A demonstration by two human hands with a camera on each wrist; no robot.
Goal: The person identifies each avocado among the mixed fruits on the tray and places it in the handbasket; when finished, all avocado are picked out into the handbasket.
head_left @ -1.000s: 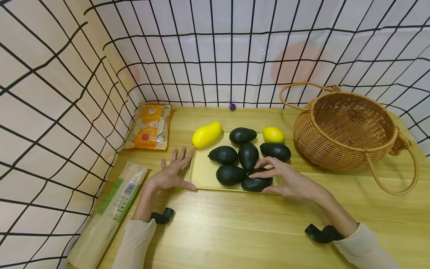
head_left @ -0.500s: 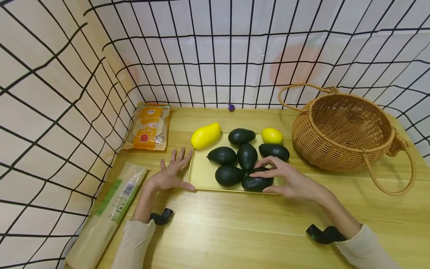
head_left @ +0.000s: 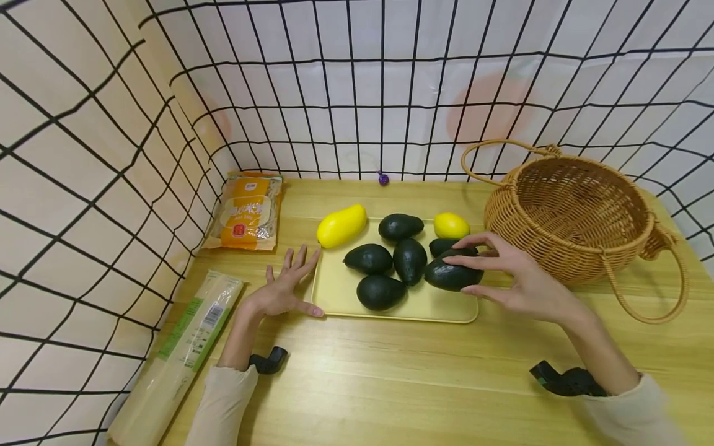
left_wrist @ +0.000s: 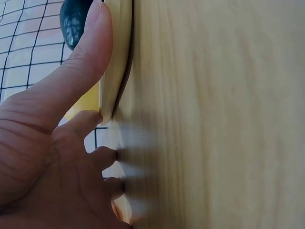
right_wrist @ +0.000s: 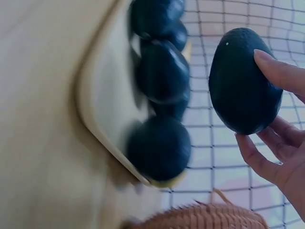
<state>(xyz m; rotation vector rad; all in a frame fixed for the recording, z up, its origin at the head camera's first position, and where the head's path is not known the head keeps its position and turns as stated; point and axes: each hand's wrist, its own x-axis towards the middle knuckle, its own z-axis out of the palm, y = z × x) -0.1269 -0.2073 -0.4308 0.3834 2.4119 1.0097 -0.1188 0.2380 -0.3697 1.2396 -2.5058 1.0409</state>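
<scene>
My right hand (head_left: 519, 279) pinches a dark green avocado (head_left: 453, 272) between thumb and fingers. The right wrist view shows this avocado (right_wrist: 245, 81) lifted off the pale yellow tray (right_wrist: 97, 90). In the head view it overlaps another avocado (head_left: 440, 245) at the tray's right side. Several more avocados lie on the tray (head_left: 429, 306), one of them an avocado (head_left: 382, 292) near its front edge. My left hand (head_left: 283, 291) spreads its fingers at the tray's left edge, the thumb (left_wrist: 90, 52) resting along the rim. A yellow mango-shaped fruit (head_left: 342, 225) and a lemon (head_left: 450, 225) lie at the back corners.
A wicker basket (head_left: 552, 248) with two looped handles stands at the right. At the left lie an orange-labelled food packet (head_left: 245, 210) and a long pack with a green label (head_left: 184, 347). A small purple item (head_left: 383, 179) sits by the black wire grid (head_left: 357, 106) at the back.
My right hand has raised the avocado from the tray's front right and carried it up and to the right. The left hand has stayed in place.
</scene>
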